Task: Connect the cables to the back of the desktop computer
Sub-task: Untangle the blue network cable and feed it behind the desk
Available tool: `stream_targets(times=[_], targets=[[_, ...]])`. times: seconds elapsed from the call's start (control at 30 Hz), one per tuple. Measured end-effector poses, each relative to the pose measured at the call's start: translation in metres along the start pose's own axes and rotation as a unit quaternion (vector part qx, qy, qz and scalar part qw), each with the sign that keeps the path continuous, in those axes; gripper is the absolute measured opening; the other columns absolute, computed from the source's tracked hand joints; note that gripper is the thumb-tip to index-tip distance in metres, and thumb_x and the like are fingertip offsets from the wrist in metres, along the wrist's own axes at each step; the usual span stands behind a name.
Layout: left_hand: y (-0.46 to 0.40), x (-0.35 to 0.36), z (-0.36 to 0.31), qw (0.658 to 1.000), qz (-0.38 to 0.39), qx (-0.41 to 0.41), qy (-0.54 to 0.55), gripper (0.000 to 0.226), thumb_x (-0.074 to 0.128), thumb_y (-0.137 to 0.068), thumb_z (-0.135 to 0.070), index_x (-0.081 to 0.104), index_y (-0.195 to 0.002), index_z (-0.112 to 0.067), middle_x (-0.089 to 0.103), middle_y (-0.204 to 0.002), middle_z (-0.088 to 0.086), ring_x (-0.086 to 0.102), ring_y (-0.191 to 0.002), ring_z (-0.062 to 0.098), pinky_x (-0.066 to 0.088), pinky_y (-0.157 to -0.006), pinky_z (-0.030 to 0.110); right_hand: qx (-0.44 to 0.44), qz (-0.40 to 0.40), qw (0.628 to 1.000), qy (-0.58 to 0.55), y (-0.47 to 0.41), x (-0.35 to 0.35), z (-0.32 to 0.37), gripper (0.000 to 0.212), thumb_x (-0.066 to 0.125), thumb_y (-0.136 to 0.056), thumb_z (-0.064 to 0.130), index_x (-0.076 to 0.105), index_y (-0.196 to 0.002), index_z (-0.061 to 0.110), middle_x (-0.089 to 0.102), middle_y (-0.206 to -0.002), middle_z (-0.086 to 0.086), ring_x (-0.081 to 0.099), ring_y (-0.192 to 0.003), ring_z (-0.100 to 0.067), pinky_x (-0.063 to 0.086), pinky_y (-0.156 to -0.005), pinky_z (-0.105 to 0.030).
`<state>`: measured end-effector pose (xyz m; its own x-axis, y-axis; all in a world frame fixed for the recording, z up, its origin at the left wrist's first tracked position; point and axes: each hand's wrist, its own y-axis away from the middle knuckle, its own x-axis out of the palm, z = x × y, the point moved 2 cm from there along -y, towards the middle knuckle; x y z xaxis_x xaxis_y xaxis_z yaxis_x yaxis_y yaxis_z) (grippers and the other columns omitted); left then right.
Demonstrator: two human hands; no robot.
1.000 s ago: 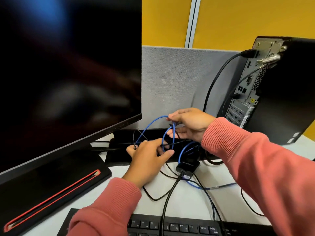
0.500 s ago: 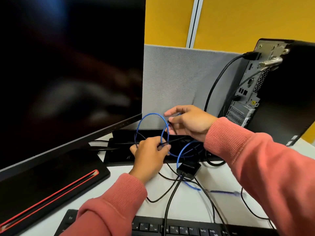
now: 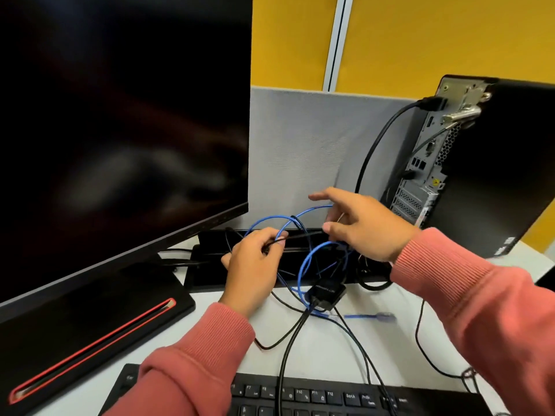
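Desktop computer (image 3: pixel 492 163) stands upright at the far right of the white desk (image 3: pixel 345 349), its rear panel turned toward the person. One thick black cable (image 3: pixel 378 145) is already seated near the top of that panel; a thinner dark lead seems plugged lower down, though the port is too small to read. So the job looks partly done — not finished.

The blue cable (image 3: pixel 312 256) is not connected. It lies in tangled loops over a black tray at the middle of the desk, among several black leads and a small black adapter box (image 3: pixel 326 294). Its free plug end (image 3: pixel 384 316) rests on the desk, right of the box, well apart from the computer.

Left hand (image 3: pixel 252 265): fingers curled, pinching a blue loop together with a thin black lead. Right hand (image 3: pixel 363 226): fingers spread and mostly straight, above the loops, one loop running just under them — I cannot tell whether it grips anything.

Judgement: untangling stage. Left to do: free the blue cable, carry its plug to the rear panel, seat it.
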<state>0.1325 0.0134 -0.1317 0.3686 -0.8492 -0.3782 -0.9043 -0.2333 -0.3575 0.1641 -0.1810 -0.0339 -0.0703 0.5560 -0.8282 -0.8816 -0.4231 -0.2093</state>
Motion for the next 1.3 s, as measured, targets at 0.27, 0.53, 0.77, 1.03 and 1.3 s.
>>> stream_targets(times=[0.27,0.53,0.77,1.03,1.3], targets=[[0.008,-0.002,0.003,0.996,0.021,0.005,-0.085,0.02,0.054,-0.103,-0.034,0.068,-0.113,-0.042,0.069,-0.104,-0.023,0.055,-0.109,0.005,0.02,-0.09,0.034,-0.02,-0.083,0.996,-0.024,0.058,0.018,-0.005,0.04,0.052,-0.071,-0.013,0.069,-0.083,0.02,0.065,-0.082,0.006,0.058,-0.072,-0.009,0.045,-0.069,-0.024],[0.018,-0.004,-0.025,0.982,0.113,-0.044,-0.146,0.039,0.046,-0.103,-0.043,0.045,-0.141,-0.055,0.061,-0.124,-0.018,0.05,-0.121,0.008,0.021,-0.108,0.049,0.01,0.098,0.967,0.235,0.091,0.047,0.003,0.047,0.058,-0.095,0.03,0.042,-0.137,0.047,0.044,-0.124,0.012,0.035,-0.113,-0.019,0.029,-0.094,-0.041],[0.039,-0.011,-0.058,0.961,0.148,-0.011,-0.233,0.056,0.035,-0.096,-0.071,0.032,-0.149,-0.054,0.041,-0.148,-0.013,0.022,-0.146,0.017,0.005,-0.117,0.058,0.002,-0.007,0.99,0.144,0.106,0.035,-0.018,0.042,0.066,-0.091,0.022,0.057,-0.125,0.046,0.044,-0.115,0.018,0.041,-0.105,-0.014,0.042,-0.099,-0.039],[0.049,0.001,-0.072,0.968,0.194,0.088,-0.136,0.015,0.056,-0.1,-0.031,0.061,-0.087,-0.025,0.07,-0.088,-0.007,0.063,-0.09,0.008,0.045,-0.096,0.041,0.024,-0.067,0.997,0.025,0.12,0.021,-0.034,0.051,0.067,-0.085,-0.007,0.072,-0.11,0.037,0.05,-0.107,0.009,0.057,-0.101,-0.012,0.045,-0.092,-0.015],[0.03,-0.037,-0.095,0.99,0.081,0.01,0.113,0.025,0.05,-0.104,-0.021,0.071,-0.09,-0.021,0.034,-0.053,-0.012,0.031,-0.047,0.01,0.033,-0.05,0.028,0.011,0.028,0.995,0.1,0.125,0.017,-0.031,0.062,0.051,-0.086,-0.013,0.065,-0.124,0.034,0.047,-0.12,0.005,0.054,-0.106,-0.018,0.046,-0.096,-0.029]])
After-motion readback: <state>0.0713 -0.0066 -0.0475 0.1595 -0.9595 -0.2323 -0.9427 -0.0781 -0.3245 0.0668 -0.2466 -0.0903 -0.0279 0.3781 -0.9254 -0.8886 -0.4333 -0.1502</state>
